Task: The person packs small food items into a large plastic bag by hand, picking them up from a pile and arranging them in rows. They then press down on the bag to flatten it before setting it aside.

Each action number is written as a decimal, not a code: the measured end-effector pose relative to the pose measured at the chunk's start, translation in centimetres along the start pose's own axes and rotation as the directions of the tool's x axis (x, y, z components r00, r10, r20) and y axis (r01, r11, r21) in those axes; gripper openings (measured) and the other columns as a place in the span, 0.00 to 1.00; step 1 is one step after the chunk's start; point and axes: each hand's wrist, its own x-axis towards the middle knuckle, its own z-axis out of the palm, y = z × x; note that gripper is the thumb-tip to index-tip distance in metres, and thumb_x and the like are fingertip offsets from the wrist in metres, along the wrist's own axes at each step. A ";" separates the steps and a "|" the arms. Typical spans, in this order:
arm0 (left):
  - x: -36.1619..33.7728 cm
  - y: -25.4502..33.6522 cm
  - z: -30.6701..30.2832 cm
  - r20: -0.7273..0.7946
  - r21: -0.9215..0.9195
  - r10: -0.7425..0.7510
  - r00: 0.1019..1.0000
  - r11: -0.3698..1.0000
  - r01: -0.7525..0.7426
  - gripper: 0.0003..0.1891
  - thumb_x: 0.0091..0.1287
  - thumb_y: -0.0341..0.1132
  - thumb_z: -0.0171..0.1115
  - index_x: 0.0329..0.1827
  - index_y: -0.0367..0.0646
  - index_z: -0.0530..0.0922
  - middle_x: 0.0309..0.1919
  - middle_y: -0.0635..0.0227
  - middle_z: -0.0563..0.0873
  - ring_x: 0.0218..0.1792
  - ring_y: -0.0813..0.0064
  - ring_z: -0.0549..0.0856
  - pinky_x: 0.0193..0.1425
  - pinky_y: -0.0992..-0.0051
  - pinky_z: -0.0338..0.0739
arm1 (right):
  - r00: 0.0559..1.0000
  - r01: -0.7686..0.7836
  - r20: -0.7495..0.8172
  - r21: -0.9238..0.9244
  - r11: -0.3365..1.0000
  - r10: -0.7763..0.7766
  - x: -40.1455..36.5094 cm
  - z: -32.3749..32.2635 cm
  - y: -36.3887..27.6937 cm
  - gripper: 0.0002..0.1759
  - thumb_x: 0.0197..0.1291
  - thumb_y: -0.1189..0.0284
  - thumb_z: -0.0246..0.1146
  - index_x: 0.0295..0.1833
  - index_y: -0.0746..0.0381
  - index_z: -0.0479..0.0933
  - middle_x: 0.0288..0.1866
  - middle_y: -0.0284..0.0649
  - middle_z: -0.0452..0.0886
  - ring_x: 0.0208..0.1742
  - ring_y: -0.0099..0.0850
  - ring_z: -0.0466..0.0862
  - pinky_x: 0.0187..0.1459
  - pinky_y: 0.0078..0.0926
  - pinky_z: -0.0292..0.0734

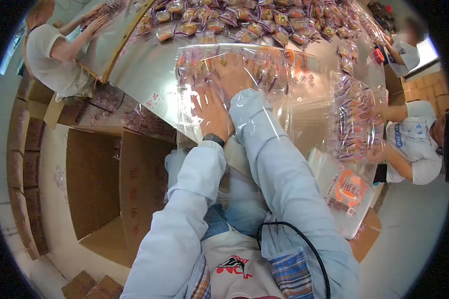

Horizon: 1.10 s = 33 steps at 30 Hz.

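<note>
A large clear plastic bag [304,92] with orange print lies on the metal table in front of me. Its film covers both my hands and the ends of my sleeves. Inside the bag are rows of small wrapped snack packs [277,70]. My left hand [212,110], with a dark watch at the wrist, lies with fingers stretched out against the packs on the near left. Just beyond it, my right hand [234,74] rests on the packs with its fingers spread. Film glare partly hides the fingertips.
Many loose wrapped snacks [214,25] cover the far table. A tall open cardboard box [127,189] stands at my left. At right, a co-worker [414,142] handles a filled bag [351,119] near a stack of flat printed bags [344,192]. Another person [55,55] works at upper left.
</note>
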 end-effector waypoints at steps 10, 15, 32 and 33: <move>0.1 0.6 -0.5 0.008 -0.096 -0.020 1.000 0.995 0.020 0.39 0.68 0.48 0.55 0.81 0.38 0.64 0.79 0.47 0.67 0.82 0.49 0.60 0.85 0.40 0.38 | 0.989 -0.139 0.069 0.136 0.981 0.131 -3.0 -0.9 2.1 0.33 0.62 0.57 0.69 0.74 0.45 0.74 0.79 0.49 0.71 0.77 0.62 0.69 0.75 0.69 0.61; 0.0 0.3 0.7 -0.012 -0.001 0.012 1.000 1.000 -0.012 0.38 0.70 0.50 0.50 0.82 0.40 0.64 0.81 0.48 0.65 0.84 0.52 0.58 0.84 0.37 0.35 | 0.999 -0.015 -0.030 -0.007 1.000 0.015 -2.8 -0.3 3.1 0.24 0.69 0.68 0.59 0.70 0.45 0.77 0.76 0.54 0.73 0.74 0.63 0.73 0.75 0.65 0.61; 0.0 0.4 0.1 -0.015 0.002 0.030 0.999 1.000 -0.030 0.37 0.70 0.48 0.52 0.81 0.40 0.66 0.79 0.48 0.69 0.83 0.49 0.60 0.83 0.35 0.39 | 0.622 -0.272 0.667 0.676 0.685 -0.411 -12.7 -20.1 -2.7 0.31 0.62 0.68 0.70 0.71 0.60 0.76 0.66 0.49 0.83 0.63 0.42 0.85 0.69 0.49 0.74; -0.1 0.3 0.2 -0.015 -0.004 0.022 1.000 1.000 -0.022 0.37 0.70 0.49 0.52 0.81 0.39 0.66 0.79 0.48 0.69 0.83 0.49 0.60 0.84 0.35 0.39 | 0.546 -0.437 0.630 0.776 0.454 -0.552 -12.0 -21.6 -1.7 0.28 0.62 0.69 0.70 0.68 0.61 0.78 0.64 0.49 0.84 0.61 0.41 0.86 0.67 0.46 0.76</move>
